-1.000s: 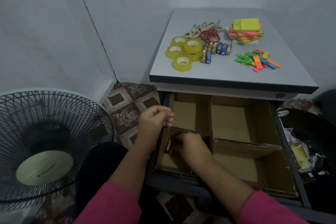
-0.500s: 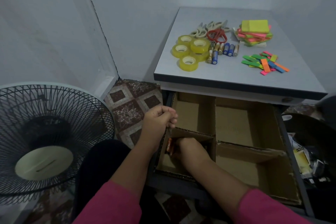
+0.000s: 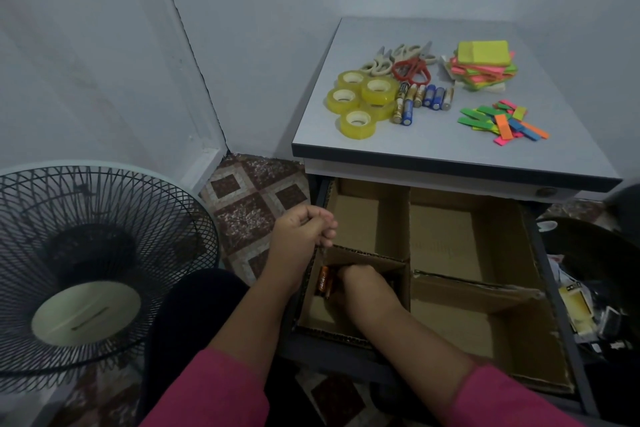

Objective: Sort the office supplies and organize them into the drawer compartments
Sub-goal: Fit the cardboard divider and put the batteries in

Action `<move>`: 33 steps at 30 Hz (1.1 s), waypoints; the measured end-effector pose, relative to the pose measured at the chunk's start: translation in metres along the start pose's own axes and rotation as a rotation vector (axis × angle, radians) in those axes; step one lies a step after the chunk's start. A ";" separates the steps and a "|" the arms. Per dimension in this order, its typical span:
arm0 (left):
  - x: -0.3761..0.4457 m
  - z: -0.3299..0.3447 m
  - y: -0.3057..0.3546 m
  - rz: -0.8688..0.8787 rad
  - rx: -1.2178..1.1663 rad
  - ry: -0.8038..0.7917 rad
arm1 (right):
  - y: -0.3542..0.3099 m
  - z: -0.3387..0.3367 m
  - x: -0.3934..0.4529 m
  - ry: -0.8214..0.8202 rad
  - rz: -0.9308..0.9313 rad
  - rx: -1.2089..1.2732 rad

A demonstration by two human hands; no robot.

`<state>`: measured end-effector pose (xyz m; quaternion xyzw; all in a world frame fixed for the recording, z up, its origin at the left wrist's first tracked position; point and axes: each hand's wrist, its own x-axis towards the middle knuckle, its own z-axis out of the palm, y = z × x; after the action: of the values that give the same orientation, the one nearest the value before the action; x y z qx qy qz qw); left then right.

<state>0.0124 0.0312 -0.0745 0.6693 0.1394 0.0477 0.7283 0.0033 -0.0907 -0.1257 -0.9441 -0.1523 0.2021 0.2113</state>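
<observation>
In the near-left compartment of the open cardboard-lined drawer [image 3: 446,229], the right hand [image 3: 360,282] is lowered knuckles-up, fingers curled downward beside a small cluster of orange-and-gold cylindrical batteries [image 3: 323,282] standing against the compartment's left wall; whether it grips one cannot be told, as the fingertips are hidden. The left hand [image 3: 303,225] hovers just above and left of the right, at the drawer's left edge, fingers curled into a loose fist; what it holds, if anything, cannot be told. Beyond both hands, on the grey desktop [image 3: 433,146], lie five yellowish rolls of clear tape [image 3: 360,100], a row of blue and gold batteries [image 3: 420,99], cream-handled and red-handled scissors [image 3: 401,62], a stack of neon sticky notes [image 3: 483,66] and scattered coloured paper tabs [image 3: 502,123]. To the left of the left hand stands a black wire-grille fan [image 3: 90,263].
</observation>
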 end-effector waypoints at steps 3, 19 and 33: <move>0.000 0.000 0.000 -0.007 0.007 0.006 | 0.000 0.000 0.000 0.007 -0.001 -0.002; -0.002 -0.001 0.003 -0.008 0.036 0.003 | -0.002 -0.001 -0.003 0.022 0.005 0.012; -0.014 0.015 0.009 0.344 0.410 -0.058 | -0.004 -0.084 -0.055 0.520 -0.119 0.130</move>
<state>0.0043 0.0146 -0.0632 0.8176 0.0094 0.1223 0.5625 -0.0077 -0.1364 -0.0370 -0.9381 -0.1347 -0.0503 0.3151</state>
